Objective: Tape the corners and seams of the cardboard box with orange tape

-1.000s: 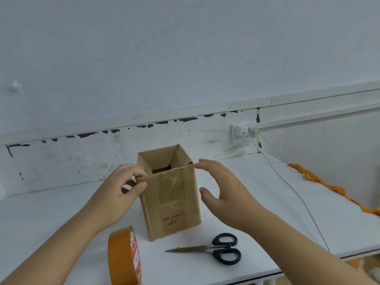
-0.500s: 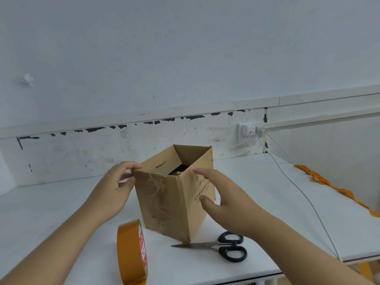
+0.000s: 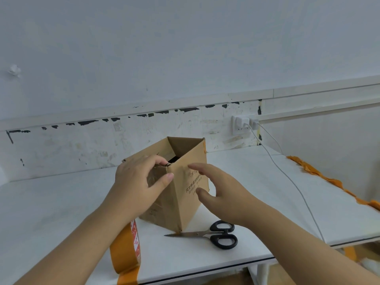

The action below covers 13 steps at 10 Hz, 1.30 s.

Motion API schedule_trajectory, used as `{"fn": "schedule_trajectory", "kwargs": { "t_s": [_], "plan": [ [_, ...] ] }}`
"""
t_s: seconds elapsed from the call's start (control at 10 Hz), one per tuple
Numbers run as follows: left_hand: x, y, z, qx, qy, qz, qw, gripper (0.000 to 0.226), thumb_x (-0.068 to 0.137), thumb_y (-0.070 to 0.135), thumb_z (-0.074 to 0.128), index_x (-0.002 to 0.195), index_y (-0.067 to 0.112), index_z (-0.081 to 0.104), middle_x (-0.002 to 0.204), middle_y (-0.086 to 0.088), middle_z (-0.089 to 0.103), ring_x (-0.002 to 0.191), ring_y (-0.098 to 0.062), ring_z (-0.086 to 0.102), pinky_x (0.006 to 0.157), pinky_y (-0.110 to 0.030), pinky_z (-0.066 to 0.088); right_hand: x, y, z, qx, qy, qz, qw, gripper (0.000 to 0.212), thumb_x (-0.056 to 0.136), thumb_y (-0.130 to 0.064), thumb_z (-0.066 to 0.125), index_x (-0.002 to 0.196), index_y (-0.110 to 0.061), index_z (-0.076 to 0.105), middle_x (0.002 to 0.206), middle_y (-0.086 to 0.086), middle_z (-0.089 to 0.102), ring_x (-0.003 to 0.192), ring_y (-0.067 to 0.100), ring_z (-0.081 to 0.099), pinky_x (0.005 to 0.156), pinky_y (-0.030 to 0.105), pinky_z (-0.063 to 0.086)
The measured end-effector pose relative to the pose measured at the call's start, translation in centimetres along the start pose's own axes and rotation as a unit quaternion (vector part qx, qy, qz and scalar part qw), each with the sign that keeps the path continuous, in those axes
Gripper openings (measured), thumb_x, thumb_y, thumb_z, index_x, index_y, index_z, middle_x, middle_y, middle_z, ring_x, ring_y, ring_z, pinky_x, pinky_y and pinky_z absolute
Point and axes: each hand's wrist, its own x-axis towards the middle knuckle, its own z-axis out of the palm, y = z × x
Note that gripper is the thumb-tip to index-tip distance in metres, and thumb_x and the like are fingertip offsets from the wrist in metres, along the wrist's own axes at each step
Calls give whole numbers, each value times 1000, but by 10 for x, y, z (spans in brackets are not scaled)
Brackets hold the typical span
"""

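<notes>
nearest the camera, a roll of orange tape (image 3: 125, 250) stands on edge at the front lip of a white table (image 3: 51, 212), its loose end hanging over the edge, partly hidden by the left forearm. just beyond it, black-handled scissors (image 3: 207, 235) lie flat on the tabletop, blades pointing left, with the tips close to the bottom corner of the cardboard box (image 3: 183, 188).

the box sits upright near the middle of the table, open at the top, one vertical corner turned toward the camera. its left face looks scuffed and shiny with old clear tape; its right face carries small printed text. a short piece of orange tape shows at its far upper right corner.

the left hand (image 3: 139, 182) grips the near top corner of the box, fingers curled over the rim and thumb pressed on the left face. the right hand (image 3: 222, 192) is open and empty, fingers spread, just in front of the right face; whether it touches is unclear.

farther right, a crumpled orange strip (image 3: 329, 179) lies along the table's edge. a white cable (image 3: 287, 177) runs across the table from a wall socket (image 3: 240, 125). behind is a pale wall (image 3: 185, 48) with chipped, marked paint low down.
</notes>
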Motion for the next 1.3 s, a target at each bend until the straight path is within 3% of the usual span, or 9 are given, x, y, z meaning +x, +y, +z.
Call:
{"fn": "schedule_trajectory", "kwargs": {
  "t_s": [0.4,0.5,0.7,0.8,0.9,1.0,1.1,1.2,1.3],
  "plan": [
    [-1,0,4,-13,22,1,1000,29,82,51,53,103,32,60,92,20,59,92,-8,57,86,-45,48,3,4,8,11,-16,-11,1000,54,91,-17,54,140,-30,39,126,-25,42,101,-36,27,82,-12,18],
    [2,-1,6,-5,25,0,1000,22,84,48,60,101,35,59,91,22,59,92,-8,57,89,-41,44,6,3,8,-2,-21,-6,1000,55,90,-17,54,141,-30,37,135,-18,45,101,-26,31,81,-12,19],
    [5,-3,2,-13,-2,-7,1000,22,85,46,60,104,34,61,93,21,60,94,-9,57,96,-44,39,16,-15,7,-51,31,-54,997,59,92,-17,53,145,-34,34,138,-5,45,119,10,45,97,20,38],
    [4,-5,-2,-37,-19,-4,999,23,88,39,58,110,33,60,97,23,58,97,-5,54,97,-48,41,22,-25,8,-74,22,-68,995,53,92,-16,51,142,-32,40,151,-2,35,131,13,39,104,28,35],
    [1,-5,-1,-36,-12,-7,999,20,89,38,58,106,30,59,98,18,60,97,-8,55,98,-47,41,22,-30,8,-72,2,-48,996,57,88,-11,51,139,-34,42,152,-10,32,90,-12,53,84,24,43],
    [0,-3,2,-28,6,-6,1000,15,88,38,59,99,28,58,89,17,58,90,-10,57,92,-45,44,22,-28,7,-69,-4,-34,997,62,84,-7,50,137,-37,42,152,-14,30,58,-23,40,72,19,37],
    [-2,1,5,-22,4,-16,1000,15,89,38,57,99,27,56,88,14,58,88,-10,57,80,-31,47,26,-31,5,-85,-18,-24,996,62,84,-7,49,137,-37,42,154,-14,29,53,-24,36,66,13,33],
    [-4,6,4,2,6,-21,1000,23,91,36,55,109,22,57,106,7,59,104,-16,54,84,-25,43,23,-32,3,-65,-40,-24,997,67,86,-9,47,144,-37,31,157,-14,19,76,-25,51,66,10,36],
    [-14,13,-2,-7,71,-55,996,31,91,36,55,118,21,55,124,6,52,121,-15,42,101,-28,31,4,-29,-6,-15,-20,2,1000,71,89,-15,48,148,-40,16,150,-18,30,111,11,54,86,24,47]
  ]
}}
